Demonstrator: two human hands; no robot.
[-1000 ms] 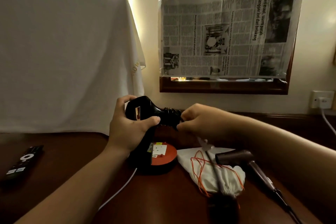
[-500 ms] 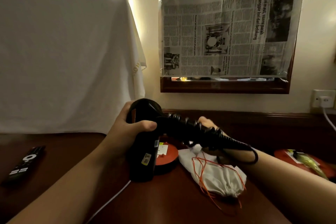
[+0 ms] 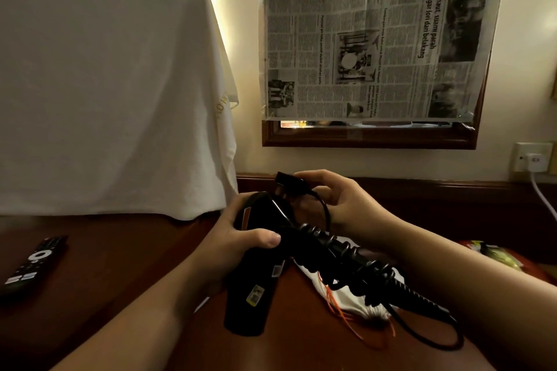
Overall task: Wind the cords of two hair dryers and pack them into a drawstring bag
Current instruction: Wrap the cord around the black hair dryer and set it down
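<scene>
Black hair dryer (image 3: 256, 265) gripped by left hand (image 3: 238, 238), plug (image 3: 291, 182) pinched in right hand (image 3: 340, 205)

1. On the newspaper (image 3: 376, 39) taped over the window frame (image 3: 367, 138), we read the sideways headline "Isteri maut, suami parah dilanggar lori dari belakang".
2. The hair dryer (image 3: 256, 274) below that newspaper carries stickers too small for us to read.

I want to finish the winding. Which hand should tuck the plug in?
The right hand: it already pinches the plug, while the left hand grips the black hair dryer.
</scene>
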